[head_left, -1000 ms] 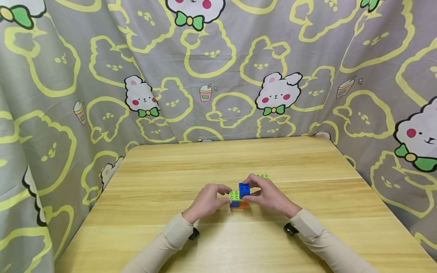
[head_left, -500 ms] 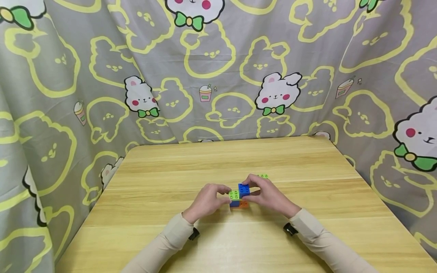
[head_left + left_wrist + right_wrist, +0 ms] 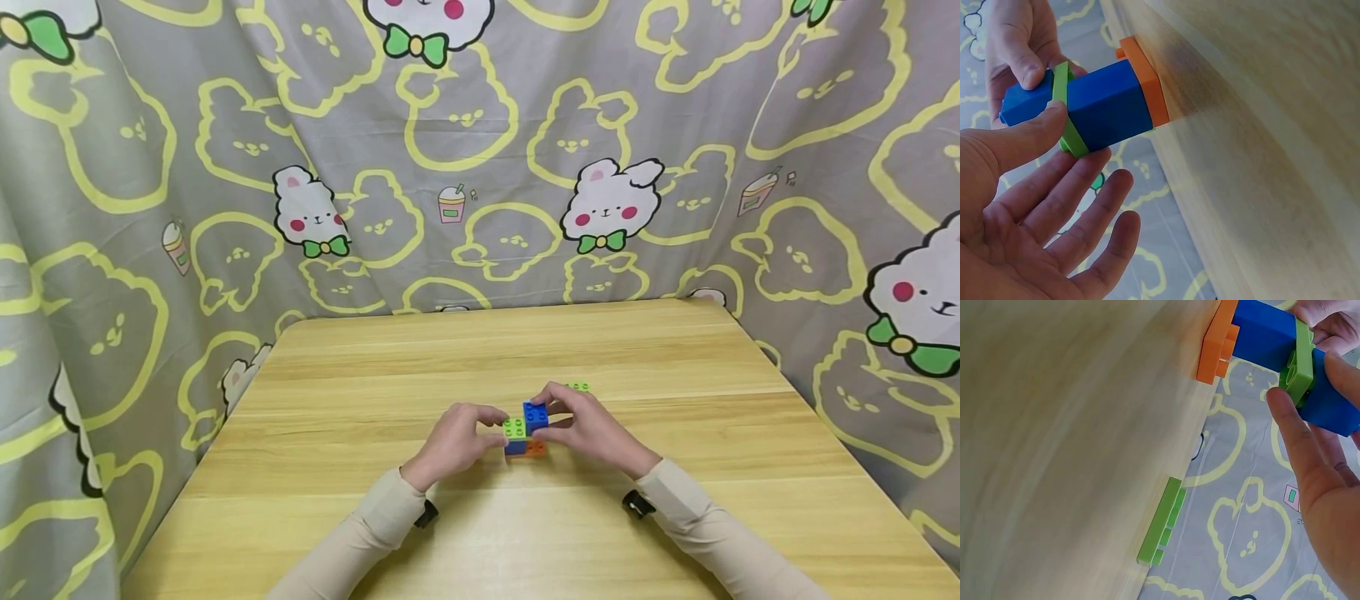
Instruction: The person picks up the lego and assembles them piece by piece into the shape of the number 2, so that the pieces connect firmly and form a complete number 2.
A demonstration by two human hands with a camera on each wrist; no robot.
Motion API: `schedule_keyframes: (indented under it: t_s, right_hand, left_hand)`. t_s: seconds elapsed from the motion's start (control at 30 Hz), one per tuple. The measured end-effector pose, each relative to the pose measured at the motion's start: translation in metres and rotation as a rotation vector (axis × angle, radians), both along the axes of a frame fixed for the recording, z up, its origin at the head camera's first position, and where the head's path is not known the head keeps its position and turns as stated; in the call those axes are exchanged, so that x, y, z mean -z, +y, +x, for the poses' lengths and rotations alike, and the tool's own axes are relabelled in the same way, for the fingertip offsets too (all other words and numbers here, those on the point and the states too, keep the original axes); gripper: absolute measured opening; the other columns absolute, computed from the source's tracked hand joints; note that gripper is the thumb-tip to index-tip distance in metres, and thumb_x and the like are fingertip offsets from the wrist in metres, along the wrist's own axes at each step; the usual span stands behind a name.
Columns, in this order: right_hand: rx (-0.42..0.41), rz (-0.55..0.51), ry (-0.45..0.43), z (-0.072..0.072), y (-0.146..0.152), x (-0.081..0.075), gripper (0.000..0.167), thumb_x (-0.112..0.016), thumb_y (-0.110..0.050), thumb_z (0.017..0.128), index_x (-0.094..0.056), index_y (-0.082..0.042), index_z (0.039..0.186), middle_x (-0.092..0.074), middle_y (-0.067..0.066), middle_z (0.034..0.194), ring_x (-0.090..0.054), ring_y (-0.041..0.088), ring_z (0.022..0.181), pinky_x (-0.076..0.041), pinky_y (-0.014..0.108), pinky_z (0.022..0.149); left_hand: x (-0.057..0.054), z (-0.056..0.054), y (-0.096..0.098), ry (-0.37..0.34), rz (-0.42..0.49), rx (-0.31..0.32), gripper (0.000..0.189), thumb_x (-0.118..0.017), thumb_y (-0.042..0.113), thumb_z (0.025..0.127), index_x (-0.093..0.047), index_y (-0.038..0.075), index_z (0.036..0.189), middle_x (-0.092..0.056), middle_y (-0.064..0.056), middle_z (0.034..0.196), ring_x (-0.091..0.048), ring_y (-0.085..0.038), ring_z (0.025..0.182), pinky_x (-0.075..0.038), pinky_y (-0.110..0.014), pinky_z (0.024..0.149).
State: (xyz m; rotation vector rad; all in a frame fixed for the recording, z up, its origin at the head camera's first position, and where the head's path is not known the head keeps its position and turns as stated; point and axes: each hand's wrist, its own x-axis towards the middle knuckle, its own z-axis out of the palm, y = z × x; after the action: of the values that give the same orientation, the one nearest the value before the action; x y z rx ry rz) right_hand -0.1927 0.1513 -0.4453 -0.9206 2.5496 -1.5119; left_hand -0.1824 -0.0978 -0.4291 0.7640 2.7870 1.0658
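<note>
A small stack of toy building bricks stands on the table. At its bottom is an orange plate (image 3: 536, 450), with a blue brick (image 3: 1110, 103) on one end of it. A light green plate (image 3: 513, 428) lies across that brick and overhangs toward the right hand. My left hand (image 3: 457, 437) pinches the green plate's edges between thumb and fingers, the other fingers spread below. My right hand (image 3: 588, 425) holds a second blue brick (image 3: 536, 415) by its sides, at the green plate's overhanging end. Whether that brick is fully pressed on, I cannot tell.
Another light green plate (image 3: 1163, 522) lies studs up on the wooden table (image 3: 375, 367), behind the right hand and partly hidden by it in the head view. A patterned grey curtain (image 3: 510, 150) hangs behind the table and along its sides.
</note>
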Motion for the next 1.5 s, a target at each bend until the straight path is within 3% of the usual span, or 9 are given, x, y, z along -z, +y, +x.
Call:
schedule_keyframes:
  t_s: [0.8, 1.2, 1.5]
  right_hand:
    - [-0.001, -0.039, -0.074, -0.0001, -0.0003, 0.0005, 0.031, -0.081, -0.011, 0.088, -0.063, -0.014, 0.112, -0.069, 0.009, 0.118, -0.070, 0.029, 0.108, -0.061, 0.031, 0.084]
    - [0.033, -0.022, -0.112, -0.0021, 0.0013, -0.0012, 0.031, -0.084, -0.017, 0.086, -0.065, -0.023, 0.109, -0.072, 0.000, 0.110, -0.070, 0.022, 0.105, -0.060, 0.030, 0.082]
    - [0.027, -0.063, -0.140, -0.0016, 0.0006, -0.0018, 0.031, -0.084, -0.011, 0.085, -0.065, -0.017, 0.108, -0.071, 0.005, 0.107, -0.069, 0.023, 0.102, -0.061, 0.030, 0.082]
  left_hand:
    - [0.0012, 0.0004, -0.0012, -0.008, -0.004, 0.001, 0.028, -0.079, 0.019, 0.091, -0.077, 0.009, 0.117, -0.077, -0.004, 0.112, -0.069, -0.027, 0.108, -0.055, -0.046, 0.091]
    - [0.0010, -0.0008, -0.0013, -0.008, -0.001, 0.004, 0.028, -0.078, 0.020, 0.092, -0.077, 0.009, 0.117, -0.076, -0.003, 0.114, -0.069, -0.026, 0.107, -0.055, -0.045, 0.091]
    - [0.0012, -0.0008, -0.0015, -0.004, -0.006, 0.005, 0.028, -0.078, 0.020, 0.092, -0.077, 0.010, 0.117, -0.077, -0.003, 0.113, -0.069, -0.025, 0.107, -0.054, -0.045, 0.091]
